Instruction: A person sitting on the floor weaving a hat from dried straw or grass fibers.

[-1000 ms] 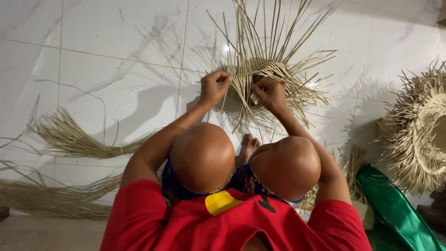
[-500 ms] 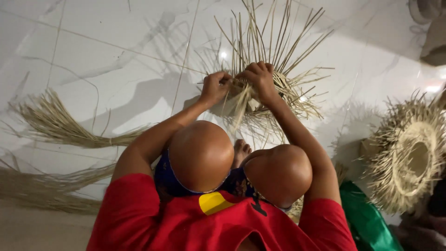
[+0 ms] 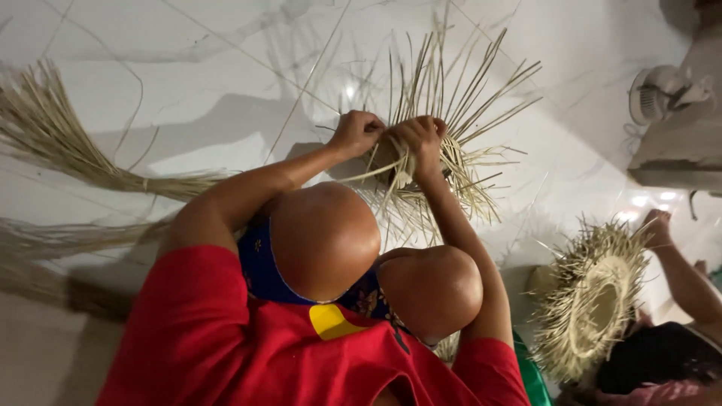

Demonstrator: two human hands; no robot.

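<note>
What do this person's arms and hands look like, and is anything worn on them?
Both arms are bare from the short red sleeves of the shirt down to the fingers. The left hand and the right hand wear no gloves, and no watch, bracelet or ring shows from this view. The shirt has a small yellow patch on the front. The forearms look slim, the fingers curled.

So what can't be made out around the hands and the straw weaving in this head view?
- Centre of the pale straw weaving: covered by the left hand and right hand.
- Fingertips: buried in strands.
- Tied straw bundle: cut off at left edge.
- Second round straw piece: its holder cut off at right edge.
</note>
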